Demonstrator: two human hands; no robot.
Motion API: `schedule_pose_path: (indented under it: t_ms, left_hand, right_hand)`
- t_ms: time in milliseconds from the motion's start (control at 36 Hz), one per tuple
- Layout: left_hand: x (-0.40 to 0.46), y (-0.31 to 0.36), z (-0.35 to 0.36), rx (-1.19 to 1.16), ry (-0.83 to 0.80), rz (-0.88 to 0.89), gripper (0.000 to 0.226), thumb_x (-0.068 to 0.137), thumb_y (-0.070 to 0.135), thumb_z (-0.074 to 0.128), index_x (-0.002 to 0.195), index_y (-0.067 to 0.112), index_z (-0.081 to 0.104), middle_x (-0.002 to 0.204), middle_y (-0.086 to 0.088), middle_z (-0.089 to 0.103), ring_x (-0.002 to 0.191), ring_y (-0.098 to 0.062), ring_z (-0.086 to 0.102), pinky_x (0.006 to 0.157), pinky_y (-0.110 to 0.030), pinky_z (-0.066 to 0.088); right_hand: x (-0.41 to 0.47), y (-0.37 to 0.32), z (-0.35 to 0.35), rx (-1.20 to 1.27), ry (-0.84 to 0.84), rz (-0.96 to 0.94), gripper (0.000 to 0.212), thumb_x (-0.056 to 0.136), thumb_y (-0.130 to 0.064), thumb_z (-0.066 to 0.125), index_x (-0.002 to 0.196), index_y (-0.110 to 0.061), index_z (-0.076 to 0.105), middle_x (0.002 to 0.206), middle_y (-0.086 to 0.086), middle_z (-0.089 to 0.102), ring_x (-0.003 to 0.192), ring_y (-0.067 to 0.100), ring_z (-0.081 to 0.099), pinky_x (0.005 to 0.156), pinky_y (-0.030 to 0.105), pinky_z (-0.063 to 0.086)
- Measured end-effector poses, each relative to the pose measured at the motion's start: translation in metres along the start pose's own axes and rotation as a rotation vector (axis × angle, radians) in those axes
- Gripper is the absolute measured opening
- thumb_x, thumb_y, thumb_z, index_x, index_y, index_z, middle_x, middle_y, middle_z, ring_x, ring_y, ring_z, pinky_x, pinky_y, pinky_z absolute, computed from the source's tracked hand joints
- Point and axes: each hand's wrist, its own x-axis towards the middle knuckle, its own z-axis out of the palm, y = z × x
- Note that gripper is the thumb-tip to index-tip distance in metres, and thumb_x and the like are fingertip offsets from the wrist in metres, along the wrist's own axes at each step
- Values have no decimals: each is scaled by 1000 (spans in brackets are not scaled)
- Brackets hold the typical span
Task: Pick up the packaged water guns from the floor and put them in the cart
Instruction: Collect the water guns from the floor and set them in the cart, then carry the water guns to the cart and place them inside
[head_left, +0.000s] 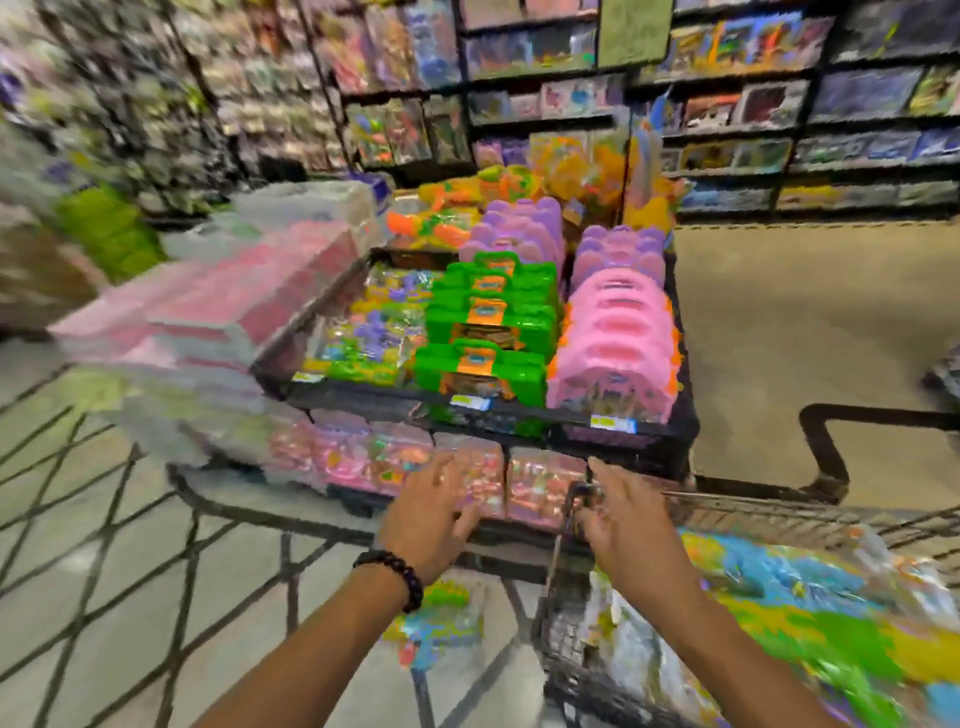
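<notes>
Motion blur smears the left shelves (104, 104) and the cart's packages (810, 613).

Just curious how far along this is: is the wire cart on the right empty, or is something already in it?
Not empty. The cart already holds colourful packaged toys; blur hides what they are.

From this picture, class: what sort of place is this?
Most likely a toy aisle in a shop: shelves stacked with boxed toys, price labels on the display bin, and a wire cart.
</notes>
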Motion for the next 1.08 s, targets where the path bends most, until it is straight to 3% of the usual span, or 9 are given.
schedule_pose_path:
  t_ms: [139, 250, 361, 556, 722, 1083]
  left_hand:
    - [-60, -82, -35, -26, 87, -156, 61, 98, 52, 51, 153, 34, 33, 149, -1, 41, 127, -30, 49, 100, -44, 49]
    - [-113, -142, -55, -22, 138, -265, 60, 100, 54, 48, 155, 40, 26, 151, 3, 36, 131, -24, 45, 98, -40, 51]
    - [-161, -213, -69, -52, 149, -305, 63, 99, 55, 47, 155, 42, 22, 149, 4, 39, 127, -22, 48, 97, -38, 52]
    - [-214, -321, -93, -81, 149, -305, 62, 99, 54, 49, 153, 46, 21, 149, 11, 32, 118, -18, 51, 94, -37, 53]
    - [-226, -378, -106, -102, 113, -258, 62, 100, 53, 46, 154, 44, 19, 147, 8, 35, 124, -19, 47, 96, -36, 52]
    - [-134, -451, -103, -60, 34, -142, 60, 101, 58, 41, 151, 47, 11, 152, 8, 29, 128, -18, 44, 95, -35, 54]
  right_hand:
    - [9, -79, 51, -20, -126, -134, 59, 95, -27, 63, 150, -18, 44, 143, 7, 51, 130, 33, 49, 107, 44, 46]
    - [5, -151, 88, -43, -205, -230, 62, 100, -33, 58, 156, -19, 35, 149, 7, 45, 133, 31, 46, 105, 41, 44]
    - [-8, -219, 131, -28, -267, -281, 66, 102, -38, 53, 159, -28, 22, 156, 0, 36, 139, 26, 40, 106, 39, 46]
    - [-36, -320, 198, -8, -337, -262, 68, 102, -42, 51, 160, -34, 16, 155, -9, 34, 136, 20, 40, 103, 32, 46]
    - [-44, -361, 239, -64, -381, -216, 68, 102, -47, 49, 159, -37, 13, 151, -12, 34, 131, 19, 43, 95, 36, 52]
    - [38, -382, 318, -56, -404, -107, 69, 104, -45, 49, 161, -34, 12, 160, -11, 26, 140, 16, 35, 108, 31, 44]
